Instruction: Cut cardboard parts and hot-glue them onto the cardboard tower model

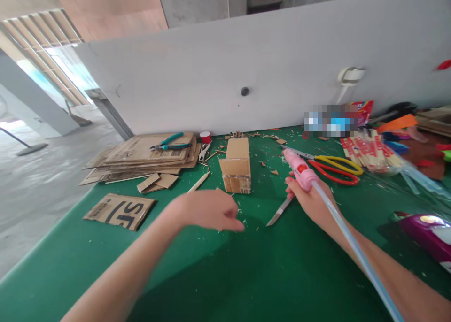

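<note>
My right hand (pixel 312 195) is closed around a pink hot glue gun (pixel 298 167), its nozzle pointing away from me. A long translucent glue stick (pixel 347 230) sticks out of its back end. A craft knife (pixel 280 211) lies by that hand, its handle end partly hidden under the fingers. My left hand (pixel 211 210) hovers over the table with curled fingers and the thumb pointing right; the inside of the grip is hidden. Just beyond it stands a small cardboard box structure (pixel 237 167) with an upright flap, touched by neither hand.
Stacked cardboard sheets (pixel 141 155) with teal-handled pliers (pixel 171 142) lie at the left. Nearer is a printed cardboard piece (pixel 120 210). Scissors (pixel 334 167), packaged sticks (pixel 369 150) and a purple object (pixel 428 237) occupy the right. A grey partition (pixel 211 78) borders the green table (pixel 225 284).
</note>
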A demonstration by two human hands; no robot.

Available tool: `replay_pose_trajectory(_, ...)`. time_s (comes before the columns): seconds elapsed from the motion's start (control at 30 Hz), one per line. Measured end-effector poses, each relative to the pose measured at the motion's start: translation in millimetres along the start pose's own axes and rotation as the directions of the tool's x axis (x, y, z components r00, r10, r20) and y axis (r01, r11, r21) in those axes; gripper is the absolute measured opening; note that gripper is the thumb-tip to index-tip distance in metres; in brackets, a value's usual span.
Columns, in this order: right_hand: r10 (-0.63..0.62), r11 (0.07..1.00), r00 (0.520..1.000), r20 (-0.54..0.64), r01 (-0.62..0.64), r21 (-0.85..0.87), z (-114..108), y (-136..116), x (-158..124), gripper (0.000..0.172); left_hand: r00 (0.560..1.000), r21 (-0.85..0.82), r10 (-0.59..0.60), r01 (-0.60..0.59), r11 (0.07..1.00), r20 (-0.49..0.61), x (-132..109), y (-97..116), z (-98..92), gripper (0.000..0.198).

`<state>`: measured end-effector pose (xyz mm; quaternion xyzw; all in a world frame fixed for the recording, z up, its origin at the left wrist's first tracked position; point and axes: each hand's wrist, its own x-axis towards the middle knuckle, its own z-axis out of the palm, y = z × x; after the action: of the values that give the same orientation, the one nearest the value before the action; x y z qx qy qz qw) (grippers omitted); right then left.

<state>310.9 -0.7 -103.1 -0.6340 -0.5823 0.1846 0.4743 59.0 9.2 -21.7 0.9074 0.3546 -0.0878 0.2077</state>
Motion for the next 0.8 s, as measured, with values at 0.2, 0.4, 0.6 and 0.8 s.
replay_pose_trajectory(0.2, 0.065, 0.994, 0.981, -0.181, -0.048, 0.094, -6, -1, 6, 0.038, 0.915, 0.392, 0.215, -0.070, 0.917, -0.340, 55, 83, 52.0, 0.017)
replay_pose_trajectory(0.4, 0.089, 0.993, 0.963, -0.256, -0.066, 0.098, -19, -5, 9, 0.034, 0.909, 0.459, 0.163, 0.034, 0.888, -0.383, 108, 79, 53.2, 0.031)
replay_pose_trajectory(0.6, 0.057, 0.995, 0.952, -0.299, -0.030, 0.095, -19, 2, 13, 0.040, 0.927, 0.570, 0.214, -0.001, 0.822, -0.308, 82, 77, 46.6, 0.021)
replay_pose_trajectory(0.8, 0.055, 0.997, 0.971, -0.233, -0.043, 0.056, -20, -13, 6, 0.041, 0.913, 0.648, 0.273, -0.012, 0.762, -0.304, 29, 62, 50.0, 0.023)
